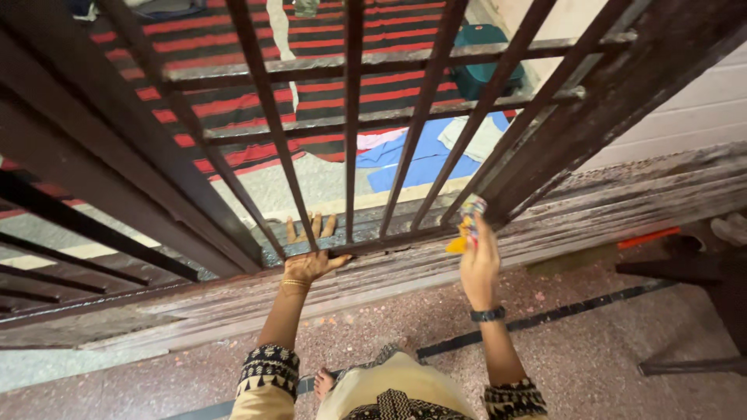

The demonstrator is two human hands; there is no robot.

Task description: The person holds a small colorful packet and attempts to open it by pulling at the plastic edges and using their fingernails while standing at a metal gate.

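A: Status, L side?

B: Left hand (310,260) is on the bottom rail (342,247) of the brown metal gate (352,117). Fingers (299,229) pass thru the bars and hook over the rail, palm pressed on the near edge. Clamped on it. Gold bangle (295,284) at the wrist.

A: R side?

B: Right hand (478,264) is raised at the gate's lower R corner, closed around a small multicoloured object w/ a yellow part (465,225). Poss. a duster or cloth; too blurred to confirm. The object's top end touches or sits just beside the bottom of the gate post (622,85). Black watch (488,314) on that wrist.

A: Hand spacing?

B: Apart, both at rail level, several bars between them.

A: Surroundings?

B: Worn wooden threshold (622,206) runs below the gate. Speckled stone floor (583,342) under the person, one bare foot (325,383) visible. Beyond the bars: red-and-black striped mat (233,47), blue cloth (424,159), teal bag (482,58).
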